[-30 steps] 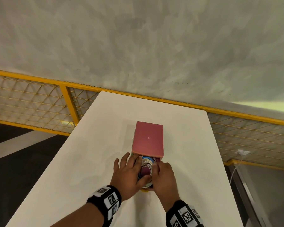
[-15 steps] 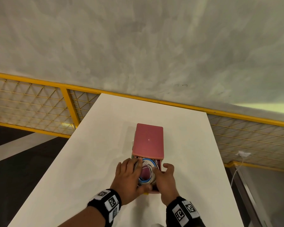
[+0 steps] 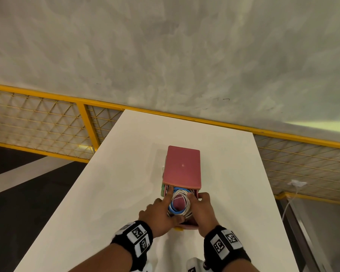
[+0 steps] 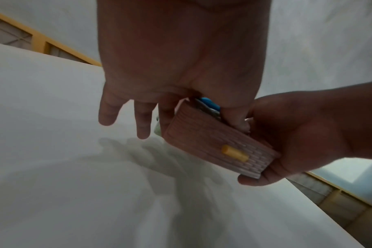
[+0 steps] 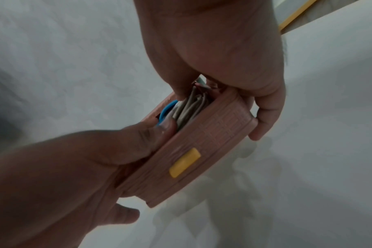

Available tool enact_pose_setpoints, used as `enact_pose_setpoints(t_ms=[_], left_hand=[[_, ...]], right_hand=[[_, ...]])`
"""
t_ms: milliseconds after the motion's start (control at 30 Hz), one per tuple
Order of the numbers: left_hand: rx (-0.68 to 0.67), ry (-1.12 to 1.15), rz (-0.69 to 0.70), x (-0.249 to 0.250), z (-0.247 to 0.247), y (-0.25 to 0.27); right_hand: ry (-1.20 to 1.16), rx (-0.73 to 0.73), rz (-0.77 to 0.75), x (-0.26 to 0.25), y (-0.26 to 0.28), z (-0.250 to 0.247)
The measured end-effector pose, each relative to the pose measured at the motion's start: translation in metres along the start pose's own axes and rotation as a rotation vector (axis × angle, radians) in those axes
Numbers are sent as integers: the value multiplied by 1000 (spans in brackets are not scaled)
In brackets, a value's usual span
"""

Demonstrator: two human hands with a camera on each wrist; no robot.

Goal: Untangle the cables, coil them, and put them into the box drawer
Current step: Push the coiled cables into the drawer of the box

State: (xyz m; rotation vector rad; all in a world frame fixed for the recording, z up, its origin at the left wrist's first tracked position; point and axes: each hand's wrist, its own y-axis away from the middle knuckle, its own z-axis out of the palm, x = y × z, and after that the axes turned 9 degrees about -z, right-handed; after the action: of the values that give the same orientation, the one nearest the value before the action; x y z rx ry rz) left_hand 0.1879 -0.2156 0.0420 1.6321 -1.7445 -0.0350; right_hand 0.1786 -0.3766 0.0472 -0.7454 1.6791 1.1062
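Grey mottled wall (image 3: 165,55) fills the upper frame; yellow mesh railing (image 3: 47,122) runs across below it. I see the white table (image 3: 106,193) reaching from bottom centre toward the railing. Pink box (image 3: 182,166) sits mid-table, its drawer (image 3: 186,224) pulled out toward the lower frame, yellow handle (image 5: 184,162) on its front. Coiled white and blue cables (image 3: 180,202) lie inside the drawer. My left hand (image 3: 159,214) presses the coil's left side, thumb curled over the near edge. My right hand (image 3: 202,211) grips the drawer's right wall, fingertips on the coil.
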Motion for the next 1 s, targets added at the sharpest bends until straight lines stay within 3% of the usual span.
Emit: enact_pose_setpoints(t_ms=[133,300,433,533,600,667,733,800,900,1000], left_hand=[[135,-175,16,3,-4,9],[181,-359,38,12,-11,7],[144,-323,16,14,-8,2],[165,-137,1,9,3,0],[163,191,10,2,11,-3],[76,624,101,-2,13,-6],[-113,903,150,-1,8,-4],[-229,935,99,0,1,1],[-151,803,-74,-4,-1,2],[-95,816,-98,-1,-2,-5]], right_hand=[[-79,1,86,1,-10,2],[334,39,4,-6,-11,7],[347,43,-29,-8,-7,7],[219,37,-39,-7,0,2],[101,-20,-12,-4,6,-4],[-19,-105,42,1,15,-10],[-29,-143,51,5,20,-14],[-6,-113,45,6,22,-14],[-7,-81,33,5,19,-10],[-39,-65,39,2,14,-7]])
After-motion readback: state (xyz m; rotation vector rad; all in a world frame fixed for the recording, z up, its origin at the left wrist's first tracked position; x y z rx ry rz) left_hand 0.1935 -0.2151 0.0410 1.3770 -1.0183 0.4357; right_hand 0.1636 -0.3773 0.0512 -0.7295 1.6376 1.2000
